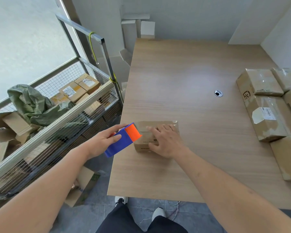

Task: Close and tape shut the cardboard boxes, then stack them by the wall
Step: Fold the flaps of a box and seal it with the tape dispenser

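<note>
One small cardboard box [156,132] sits at the centre of the frame, near the left edge of the wooden desk [183,78], its flaps down and a glossy strip of clear tape across its top. Both hands meet at it. The right hand [166,142] lies on the box's top with fingers spread and fairly straight, the thumb down against the near side face, pressing rather than gripping. The left hand [104,140] comes in from the lower left and grips a blue and orange tape dispenser [124,140], fingers over its top and thumb on its near side; the orange head touches the box's left end, while the blue body hangs out past the desk edge.

At the right edge of the frame a cluster of taped cardboard parcels [267,106] lies on the desk, well apart from the hands. A round cable hole [218,93] shows between that cluster and the small box. In the left of the frame stands a wire mesh cart [71,105] holding more boxes and a crumpled green sack [34,103].
</note>
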A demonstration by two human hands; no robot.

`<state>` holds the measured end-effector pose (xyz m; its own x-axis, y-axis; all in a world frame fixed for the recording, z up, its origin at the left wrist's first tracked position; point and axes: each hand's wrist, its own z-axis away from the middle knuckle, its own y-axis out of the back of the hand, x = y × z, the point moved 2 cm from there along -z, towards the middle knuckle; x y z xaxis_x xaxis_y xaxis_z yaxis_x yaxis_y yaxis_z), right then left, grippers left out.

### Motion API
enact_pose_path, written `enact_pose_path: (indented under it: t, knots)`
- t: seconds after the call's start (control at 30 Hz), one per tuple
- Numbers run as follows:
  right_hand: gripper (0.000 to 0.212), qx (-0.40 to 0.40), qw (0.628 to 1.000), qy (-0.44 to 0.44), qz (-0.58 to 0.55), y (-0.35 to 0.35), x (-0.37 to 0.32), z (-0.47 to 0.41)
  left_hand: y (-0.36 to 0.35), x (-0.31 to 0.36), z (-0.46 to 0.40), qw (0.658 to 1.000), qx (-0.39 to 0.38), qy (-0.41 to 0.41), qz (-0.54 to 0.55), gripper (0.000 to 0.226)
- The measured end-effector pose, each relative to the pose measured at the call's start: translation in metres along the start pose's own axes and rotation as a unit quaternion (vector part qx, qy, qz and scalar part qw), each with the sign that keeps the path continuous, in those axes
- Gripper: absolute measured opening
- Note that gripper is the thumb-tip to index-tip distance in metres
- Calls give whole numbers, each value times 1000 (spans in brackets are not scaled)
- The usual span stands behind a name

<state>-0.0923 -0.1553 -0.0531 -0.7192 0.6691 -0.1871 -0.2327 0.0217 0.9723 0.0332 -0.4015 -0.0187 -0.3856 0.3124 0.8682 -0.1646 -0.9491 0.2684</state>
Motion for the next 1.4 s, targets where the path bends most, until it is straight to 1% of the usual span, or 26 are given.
enact_pose_path:
  t: [0.1,0.17,0.23,0.3,0.4,0.47,0.5,0.57,0.63,0.73,0.8,0.87,1.03,1.1,1.17,1.2,1.23,1.3,1.33,1.4]
  knots:
    - [71,-12,997,-73,18,-16,-23,-9,8,-5,-3,1000,9,-4,4,43]
    - [66,-24,995,-101,9,-26,-32,-11,14,-10,-3,1000,12,-5,7,44]
    - [58,-1,996,-91,6,-30,-33,-10,21,-16,-3,1000,10,-1,4,45]
    - [55,8,997,-70,-1,-32,-26,-9,26,-22,-3,1000,3,0,-1,44]
    - [53,-34,998,-43,-9,-25,-10,-13,32,-25,-2,1000,-13,1,-15,45]
    - [56,-73,997,-34,-11,-15,-6,-19,36,-26,-2,999,-18,-1,-26,45]
    - [59,-81,996,-41,-17,-11,-9,-21,38,-26,-3,999,-19,-2,-32,45]
    - [68,-69,994,-80,-31,-5,-23,-25,41,-27,-3,999,-20,-2,-41,47]
    - [75,-43,993,-109,-3,-7,-42,-26,43,-26,-2,999,-24,-1,-42,50]
    - [75,-18,991,-134,9,-18,-58,-23,45,-26,1,997,-43,1,-62,55]
    - [77,-28,990,-141,-9,-22,-62,-21,47,-26,3,995,-51,-2,-82,57]
    - [79,-54,990,-127,-26,-21,-63,-18,47,-24,4,993,-65,-7,-100,58]
    - [69,-131,989,-25,-66,-11,-34,-5,45,-18,5,986,-76,-18,-145,62]
    - [66,-147,987,8,-60,-7,-22,2,41,-15,6,983,-82,-21,-161,62]
    - [68,-152,986,24,-66,-5,-15,6,36,-12,7,981,-84,-23,-172,62]
    - [66,-155,984,23,-83,-4,-13,7,33,-10,8,980,-85,-27,-179,62]
    - [60,-153,981,17,-116,-2,-13,8,30,-10,9,978,-87,-31,-187,62]
    - [43,-114,965,-17,-236,2,-18,7,26,-8,12,976,-90,-36,-197,63]
    - [40,-88,946,-42,-309,5,-23,7,24,-7,14,976,-89,-36,-198,63]
    - [37,-67,887,-76,-451,10,-34,9,21,-3,18,976,-88,-38,-197,63]
